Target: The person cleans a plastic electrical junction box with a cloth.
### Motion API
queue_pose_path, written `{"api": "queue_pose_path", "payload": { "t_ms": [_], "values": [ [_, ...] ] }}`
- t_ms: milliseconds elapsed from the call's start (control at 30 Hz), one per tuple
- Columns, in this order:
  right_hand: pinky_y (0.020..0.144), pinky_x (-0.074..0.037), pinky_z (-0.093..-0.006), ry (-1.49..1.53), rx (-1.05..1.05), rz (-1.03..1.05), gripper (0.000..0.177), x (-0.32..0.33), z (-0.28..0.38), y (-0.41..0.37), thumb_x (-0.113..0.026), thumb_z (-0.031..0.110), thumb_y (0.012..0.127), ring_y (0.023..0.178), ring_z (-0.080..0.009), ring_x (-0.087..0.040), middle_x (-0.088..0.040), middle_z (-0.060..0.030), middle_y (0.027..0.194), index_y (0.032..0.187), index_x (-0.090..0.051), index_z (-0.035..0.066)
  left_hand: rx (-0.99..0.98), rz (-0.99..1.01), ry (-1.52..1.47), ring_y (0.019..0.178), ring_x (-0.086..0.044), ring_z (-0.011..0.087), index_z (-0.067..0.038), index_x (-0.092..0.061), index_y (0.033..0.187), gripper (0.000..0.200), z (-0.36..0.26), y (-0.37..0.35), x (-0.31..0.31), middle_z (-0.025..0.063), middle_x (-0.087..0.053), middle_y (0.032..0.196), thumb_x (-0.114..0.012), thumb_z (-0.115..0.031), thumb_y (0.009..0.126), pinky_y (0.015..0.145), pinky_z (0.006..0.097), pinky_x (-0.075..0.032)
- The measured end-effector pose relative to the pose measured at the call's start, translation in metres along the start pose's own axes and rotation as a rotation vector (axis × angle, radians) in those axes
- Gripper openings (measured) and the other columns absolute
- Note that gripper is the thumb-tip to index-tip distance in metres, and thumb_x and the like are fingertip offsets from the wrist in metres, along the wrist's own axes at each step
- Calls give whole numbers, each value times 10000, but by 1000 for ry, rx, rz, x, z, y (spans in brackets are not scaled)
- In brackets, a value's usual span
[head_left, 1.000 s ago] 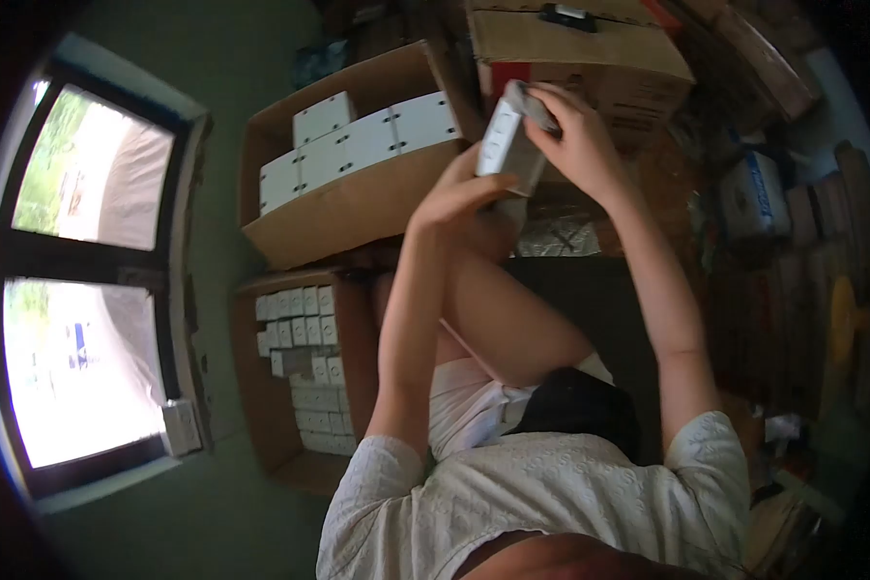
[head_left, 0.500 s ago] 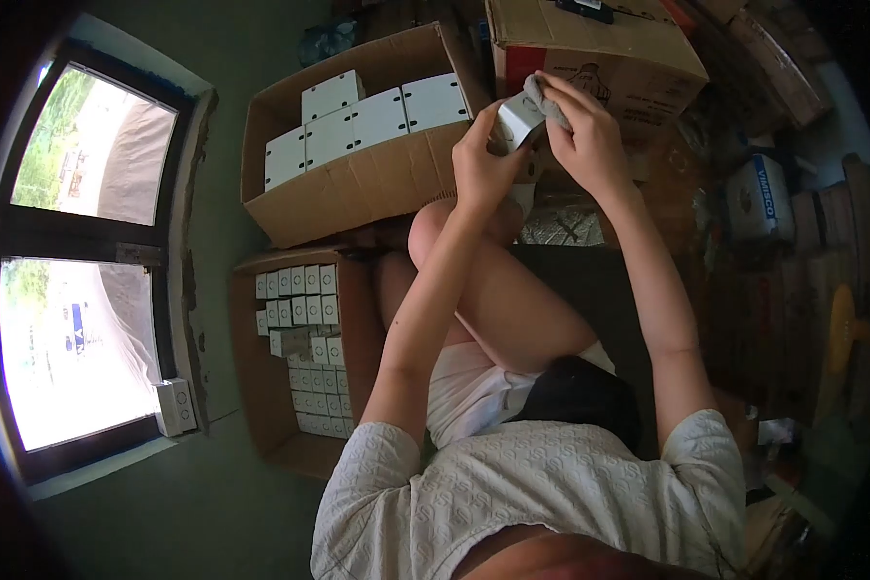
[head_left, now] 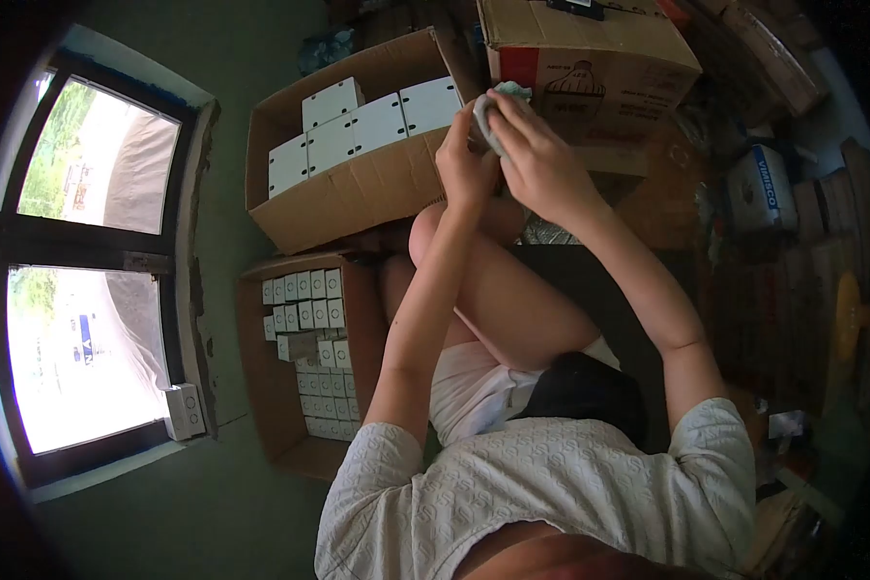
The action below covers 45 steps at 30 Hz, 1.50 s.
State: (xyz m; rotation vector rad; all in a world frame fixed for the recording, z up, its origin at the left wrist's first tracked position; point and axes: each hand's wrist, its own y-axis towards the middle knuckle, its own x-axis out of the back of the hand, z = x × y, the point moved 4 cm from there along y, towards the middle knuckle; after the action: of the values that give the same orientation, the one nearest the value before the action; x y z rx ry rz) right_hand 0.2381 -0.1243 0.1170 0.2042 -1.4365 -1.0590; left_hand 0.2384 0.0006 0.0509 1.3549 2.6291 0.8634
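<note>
Both my hands are raised together in front of my knees. My left hand (head_left: 466, 166) is closed around a small white box, which is now almost wholly hidden by my fingers and the cloth. A grey cloth (head_left: 487, 126) is gripped in my right hand (head_left: 543, 164) and pressed against the box from the right side. Just left of my left hand stands an open carton (head_left: 358, 184) with several larger white boxes (head_left: 381, 122) in it.
Below it, another open carton (head_left: 261, 406) holds rows of small white boxes (head_left: 321, 314). A closed carton (head_left: 638, 82) stands at the back right. A white double socket-like block (head_left: 184, 412) sits on the window sill. A VIMISCO bag (head_left: 762, 188) lies at the right.
Both hands have shifted slightly left, and my right hand has come lower. The cloth has moved across onto the white box, whose bright side no longer shows.
</note>
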Motion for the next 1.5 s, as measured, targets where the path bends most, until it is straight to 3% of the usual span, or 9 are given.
{"api": "queue_pose_path", "payload": {
  "t_ms": [300, 467, 533, 667, 733, 900, 1033, 1300, 1500],
  "values": [
    [950, -479, -407, 501, -392, 20, 389, 11, -46, 12, -507, 123, 914, 1104, -373, -605, -603, -254, 1213, 1260, -556, -48, -136, -44, 26, 868, -686, 208, -97, -601, 1266, 647, -22, -5, 1, 103, -703, 1059, -780, 10, 654, 766, 312, -533],
    [878, -485, -361, 943, -611, 35, 346, -10, -60, -9, -547, 153, 940, 1009, -281, -654, -646, -234, 1107, 1230, -577, -33, -64, -90, -206, 921, -650, 144, -26, -565, 1239, 514, -10, -3, -4, 109, -691, 1056, -786, -71, 777, 790, 295, -519],
    [851, -493, -366, 850, -398, -113, 300, -17, -64, -11, -605, 124, 927, 1003, -247, -659, -661, -228, 1071, 1189, -604, -24, -60, -23, -240, 935, -635, 143, -10, -538, 1238, 481, -5, 0, -2, 122, -682, 1050, -763, -112, 826, 799, 291, -510],
    [863, -505, -385, 656, -539, 54, 302, -18, -83, -11, -660, 57, 865, 1028, -285, -648, -669, -195, 1093, 1159, -627, -4, -50, 143, -503, 952, -607, 156, 13, -467, 1251, 441, 11, 0, -16, 142, -658, 1062, -690, -185, 926, 820, 280, -485],
    [857, -528, -405, 217, -337, -42, 335, -10, -83, -7, -677, 26, 814, 1019, -318, -639, -672, -145, 1117, 1146, -636, 18, 31, 226, -394, 950, -600, 150, 13, -456, 1268, 438, 16, -2, -17, 132, -649, 1068, -667, -190, 942, 820, 277, -482],
    [837, -549, -411, 38, -49, -126, 353, 6, -61, -2, -650, -4, 796, 1007, -316, -645, -677, -108, 1101, 1143, -643, 58, 150, 406, -392, 916, -596, 107, 3, -523, 1238, 469, 12, -2, -22, 102, -657, 1029, -722, -253, 899, 778, 257, -483],
    [842, -561, -382, -36, 138, -142, 356, 1, -50, -8, -633, -20, 787, 1039, -283, -652, -681, -90, 1090, 1125, -638, 89, 48, 303, -61, 703, -634, 117, 0, -597, 1139, 451, 11, 0, -10, 102, -679, 812, -777, -192, 772, 658, 291, -513],
    [834, -573, -394, -55, -48, -176, 466, 11, -88, -6, -648, -65, 733, 1028, -288, -664, -677, -94, 1143, 1170, -621, 95, -115, 67, 25, 744, -688, 160, -42, -594, 1246, 598, -19, -1, -5, 150, -716, 882, -852, -203, 731, 683, 296, -547],
    [901, -566, -379, 15, 218, -102, 348, 4, -55, 4, -593, 29, 845, 1120, -255, -641, -643, -75, 1257, 1185, -635, 89, -32, 123, 65, 729, -681, 179, -88, -596, 1270, 603, -5, 1, 2, 137, -717, 895, -849, -173, 729, 679, 305, -549]
  ]
}}
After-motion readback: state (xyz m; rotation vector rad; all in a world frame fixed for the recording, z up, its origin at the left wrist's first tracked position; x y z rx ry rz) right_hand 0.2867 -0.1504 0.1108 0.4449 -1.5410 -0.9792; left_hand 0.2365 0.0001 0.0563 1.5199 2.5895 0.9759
